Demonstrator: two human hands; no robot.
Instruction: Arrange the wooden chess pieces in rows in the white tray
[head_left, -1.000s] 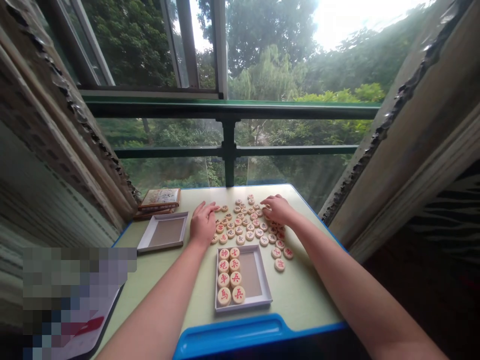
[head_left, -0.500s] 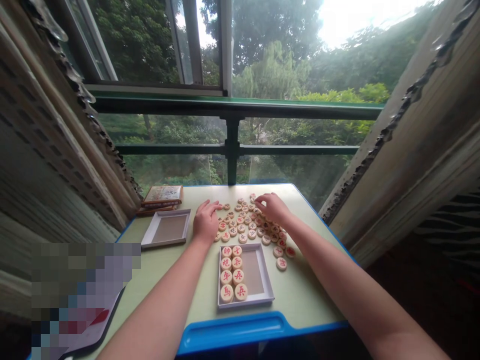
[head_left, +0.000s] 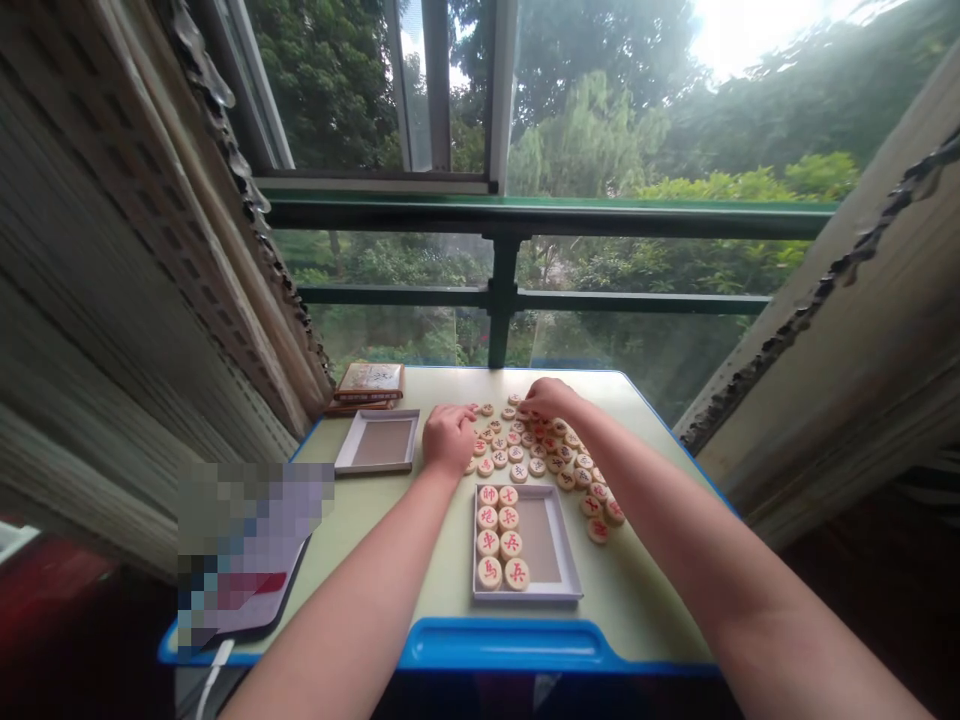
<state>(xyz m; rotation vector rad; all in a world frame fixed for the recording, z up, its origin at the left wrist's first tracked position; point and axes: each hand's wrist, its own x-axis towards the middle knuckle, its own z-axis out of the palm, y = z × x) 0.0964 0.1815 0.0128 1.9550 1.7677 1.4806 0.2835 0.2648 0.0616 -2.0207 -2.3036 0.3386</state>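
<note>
Over the scattered discs (head_left: pixel 518 472), the right hand (head_left: pixel 553 399) has moved nearer the left hand (head_left: pixel 448 440) — I cannot tell either grip's state.

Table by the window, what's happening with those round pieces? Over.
Left hand at left edge of scattered pieces; right hand at their far side, grip unclear. Eight red-marked pieces showing in near box. Hands partly block the view.
</note>
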